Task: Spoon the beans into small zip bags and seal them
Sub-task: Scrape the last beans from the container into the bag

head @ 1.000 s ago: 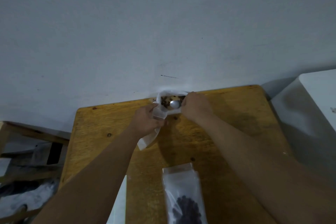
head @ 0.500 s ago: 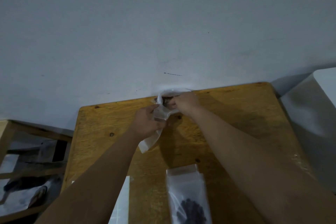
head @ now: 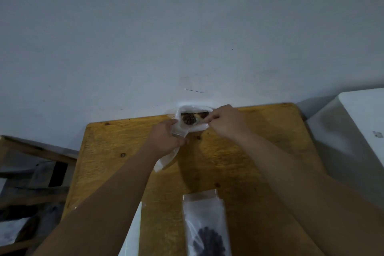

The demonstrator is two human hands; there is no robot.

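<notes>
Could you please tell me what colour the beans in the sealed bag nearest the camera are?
Dark, near black beans, seen in the head view.

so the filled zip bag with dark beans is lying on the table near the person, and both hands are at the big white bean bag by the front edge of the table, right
Not quite. The head view shows both hands, left hand and right hand, at the big white bean bag by the far edge of the table, against the wall. The filled zip bag does lie near the person.

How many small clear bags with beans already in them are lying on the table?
1. The filled small bag lies at the near edge of the table, between the forearms. The frame cuts off its lower end, so more could lie out of view.
</notes>
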